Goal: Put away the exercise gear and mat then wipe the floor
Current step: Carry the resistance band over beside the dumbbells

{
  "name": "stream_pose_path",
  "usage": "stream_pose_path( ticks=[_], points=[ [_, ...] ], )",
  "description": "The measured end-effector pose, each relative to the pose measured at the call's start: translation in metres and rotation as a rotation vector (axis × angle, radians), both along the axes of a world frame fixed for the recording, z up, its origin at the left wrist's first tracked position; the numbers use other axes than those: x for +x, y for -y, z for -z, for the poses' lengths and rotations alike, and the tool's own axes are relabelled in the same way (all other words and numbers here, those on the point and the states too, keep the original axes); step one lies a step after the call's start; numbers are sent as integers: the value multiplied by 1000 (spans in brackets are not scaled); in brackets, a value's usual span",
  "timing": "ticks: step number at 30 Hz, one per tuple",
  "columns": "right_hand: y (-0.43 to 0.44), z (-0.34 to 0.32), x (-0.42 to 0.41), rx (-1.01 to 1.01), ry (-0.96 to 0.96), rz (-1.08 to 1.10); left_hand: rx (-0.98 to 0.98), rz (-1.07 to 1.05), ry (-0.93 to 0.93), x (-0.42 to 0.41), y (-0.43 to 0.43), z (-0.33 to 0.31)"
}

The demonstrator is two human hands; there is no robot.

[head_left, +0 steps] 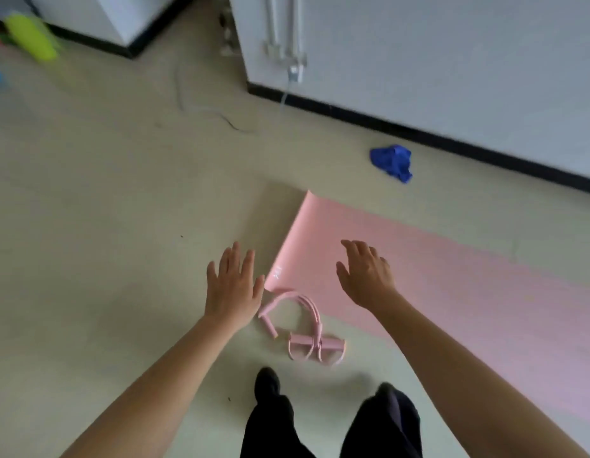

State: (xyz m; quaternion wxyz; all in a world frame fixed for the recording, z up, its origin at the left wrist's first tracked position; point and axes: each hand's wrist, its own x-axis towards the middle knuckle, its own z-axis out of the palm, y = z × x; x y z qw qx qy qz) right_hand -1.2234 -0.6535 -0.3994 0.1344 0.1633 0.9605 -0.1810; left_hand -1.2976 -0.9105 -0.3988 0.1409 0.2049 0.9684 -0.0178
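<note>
A pink exercise mat (435, 276) lies unrolled flat on the pale floor (105, 209), running from the middle of the view off to the near right, and a pink pedal resistance band (303, 328) with looped tubes and foot straps lies on the floor just beside the mat's near left corner, in front of the person's dark shoes (267, 381). The left hand (232, 285) is open with fingers spread, empty, above the floor just left of the mat's edge, while the right hand (366, 276) is open, fingers loosely curved, empty, over the mat's left end. A crumpled blue cloth (392, 161) lies farther off on the floor near the black baseboard (452, 140) of the white wall, and a blurred lime-green object (30, 36) sits at the far left.
</note>
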Motion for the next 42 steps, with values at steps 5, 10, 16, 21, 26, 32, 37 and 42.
stream_pose_path(
  ticks=[5,10,16,21,26,32,37,42],
  points=[
    [23,70,20,-47,178,157,36,54,128,-20,4,86],
    [42,219,42,-159,341,322,-19,97,269,-10,6,245],
    [78,445,81,-248,470,423,-38,25,413,39,16,472],
    [101,586,97,-278,487,533,-15,0,375,48,18,614],
    [115,689,94,-248,435,586,-10,-76,251,16,20,721],
    [123,736,100,-85,376,541,-130,-40,69,10,36,764],
    [120,683,104,-90,303,563,-82,-23,84,36,45,707],
    [94,562,99,-136,245,570,84,-75,80,41,25,584]
  ],
)
